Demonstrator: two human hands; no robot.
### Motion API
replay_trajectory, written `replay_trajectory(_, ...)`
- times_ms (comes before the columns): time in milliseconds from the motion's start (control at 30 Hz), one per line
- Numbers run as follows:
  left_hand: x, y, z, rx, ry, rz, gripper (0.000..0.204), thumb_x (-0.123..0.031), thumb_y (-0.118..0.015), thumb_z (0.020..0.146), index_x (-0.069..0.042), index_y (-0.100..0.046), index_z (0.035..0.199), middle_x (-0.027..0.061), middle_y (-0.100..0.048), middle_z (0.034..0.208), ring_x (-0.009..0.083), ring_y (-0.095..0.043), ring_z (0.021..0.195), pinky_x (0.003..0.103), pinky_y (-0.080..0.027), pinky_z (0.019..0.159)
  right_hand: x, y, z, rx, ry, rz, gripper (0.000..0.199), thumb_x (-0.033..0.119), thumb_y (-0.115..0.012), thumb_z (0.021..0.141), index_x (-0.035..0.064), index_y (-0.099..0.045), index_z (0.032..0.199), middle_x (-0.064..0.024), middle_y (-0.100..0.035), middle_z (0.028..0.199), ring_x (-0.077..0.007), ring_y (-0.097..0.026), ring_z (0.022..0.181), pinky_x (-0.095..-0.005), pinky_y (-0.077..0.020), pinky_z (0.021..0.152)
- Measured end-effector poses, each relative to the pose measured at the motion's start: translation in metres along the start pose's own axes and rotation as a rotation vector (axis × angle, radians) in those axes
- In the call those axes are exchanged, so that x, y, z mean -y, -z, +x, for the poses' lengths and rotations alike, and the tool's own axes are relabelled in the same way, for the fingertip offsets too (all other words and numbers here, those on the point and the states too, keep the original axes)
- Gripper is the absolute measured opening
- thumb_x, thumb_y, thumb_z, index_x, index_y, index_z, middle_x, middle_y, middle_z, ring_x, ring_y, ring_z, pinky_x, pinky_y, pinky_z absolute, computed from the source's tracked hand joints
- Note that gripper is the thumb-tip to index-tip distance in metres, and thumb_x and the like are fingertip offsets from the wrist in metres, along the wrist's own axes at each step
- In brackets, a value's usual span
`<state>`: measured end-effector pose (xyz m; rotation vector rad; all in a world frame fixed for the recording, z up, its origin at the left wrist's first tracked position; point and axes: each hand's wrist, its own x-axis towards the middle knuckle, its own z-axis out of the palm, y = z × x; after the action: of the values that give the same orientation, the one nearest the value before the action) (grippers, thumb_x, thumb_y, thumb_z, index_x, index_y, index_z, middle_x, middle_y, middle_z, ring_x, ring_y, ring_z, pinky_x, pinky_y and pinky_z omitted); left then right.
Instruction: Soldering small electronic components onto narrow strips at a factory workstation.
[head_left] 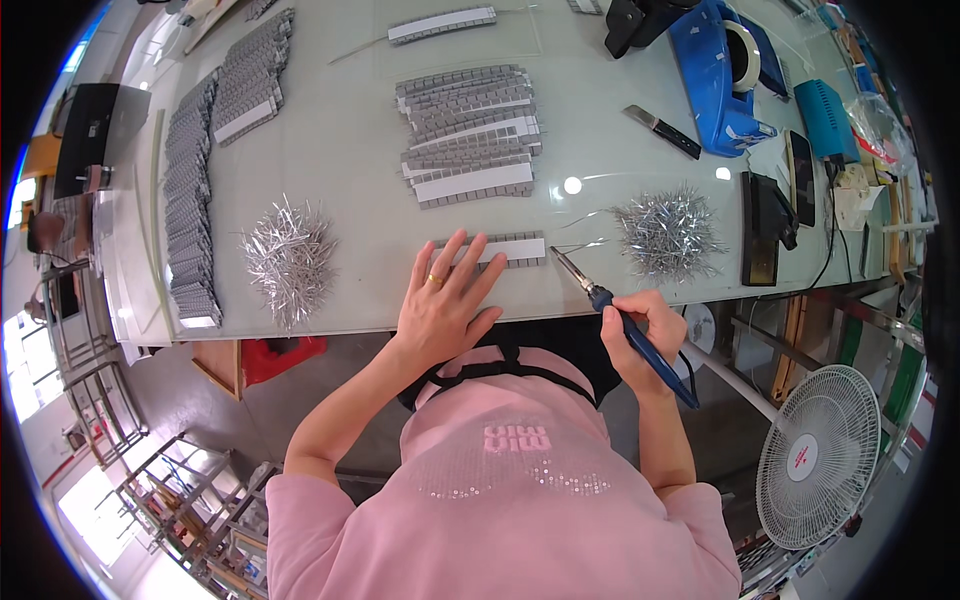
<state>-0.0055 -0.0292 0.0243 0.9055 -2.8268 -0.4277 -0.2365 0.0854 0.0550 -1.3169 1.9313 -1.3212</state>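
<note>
My left hand (450, 300) lies with its fingers spread over a narrow grey strip (524, 248) with a white top and small segmented edges, near the table's front edge. Part of the strip is hidden under those fingers. In my right hand (645, 335) is a blue soldering iron (630, 328), its metal tip close to the strip's right end; whether they touch I cannot tell. Thin silver wire pieces (580, 245) lie beside the tip. Right of them is a heap of silver wires (668, 235), and a second wire heap (290, 262) sits left of my left hand.
Stacked grey strips (468, 135) lie mid-table, with long rows (190, 200) at the left. One wired strip (442, 25) lies farther back. At right are a knife (662, 132), blue tape dispenser (708, 80), teal box (826, 122), phone (800, 177) and black tray (760, 255). A white fan (820, 455) stands lower right.
</note>
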Motion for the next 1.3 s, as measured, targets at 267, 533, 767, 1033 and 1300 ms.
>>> replay_trajectory(267, 0.001, -0.001, 0.003, -0.002, -0.017, -0.017, 0.060, -0.032, -0.065, 0.081, -0.015, -0.048, 0.137, 0.0135, -0.038, 0.145, 0.0333, -0.031, 0.136, 0.055, -0.024, 0.109, 0.006, 0.000, 0.008, 0.042, 0.128, -0.104, 0.015, 0.002, -0.074, 0.070, 0.0029, -0.060, 0.077, -0.0044, -0.055, 0.057, -0.0103, -0.050, 0.046, -0.0227, -0.0388, 0.044)
replay_trajectory(533, 0.003, 0.000, -0.008, -0.023, 0.038, -0.022, 0.064, -0.033, -0.068, 0.079, -0.016, -0.049, 0.137, 0.0126, -0.036, 0.148, 0.0341, -0.028, 0.139, 0.055, -0.021, 0.110, 0.001, 0.001, 0.012, 0.118, 0.128, -0.101, 0.012, -0.001, -0.069, 0.075, 0.0016, -0.059, 0.082, -0.0059, -0.058, 0.064, -0.0082, -0.055, 0.053, -0.0217, -0.0420, 0.049)
replay_trajectory(767, 0.041, 0.018, -0.032, -0.316, 0.359, 0.156, 0.060, -0.040, -0.063, 0.083, -0.012, -0.050, 0.134, 0.0120, -0.036, 0.147, 0.0355, -0.023, 0.140, 0.058, -0.014, 0.111, -0.021, 0.013, -0.011, -0.181, -0.075, 0.323, 0.005, -0.001, -0.053, 0.086, 0.0034, -0.050, 0.087, -0.0051, -0.051, 0.078, -0.0104, -0.051, 0.058, -0.0220, -0.0422, 0.054)
replay_trajectory(1033, 0.058, 0.020, -0.058, -0.247, 0.410, 0.182, 0.062, -0.045, -0.066, 0.081, -0.012, -0.054, 0.131, 0.0151, -0.034, 0.148, 0.0356, -0.021, 0.141, 0.056, -0.010, 0.111, 0.003, -0.020, 0.006, 0.068, -0.067, 0.264, 0.010, 0.005, -0.056, 0.089, 0.0033, -0.047, 0.086, -0.0038, -0.050, 0.076, -0.0085, -0.049, 0.060, -0.0206, -0.0404, 0.056)
replay_trajectory(1300, 0.046, 0.013, -0.064, -0.306, 0.410, 0.082, 0.064, -0.037, -0.068, 0.079, -0.010, -0.051, 0.134, 0.0127, -0.039, 0.143, 0.0343, -0.028, 0.136, 0.054, -0.017, 0.110, 0.010, -0.039, 0.006, 0.133, -0.029, 0.246, 0.014, 0.003, -0.064, 0.083, 0.0012, -0.050, 0.085, -0.0041, -0.055, 0.072, -0.0060, -0.046, 0.058, -0.0191, -0.0365, 0.055)
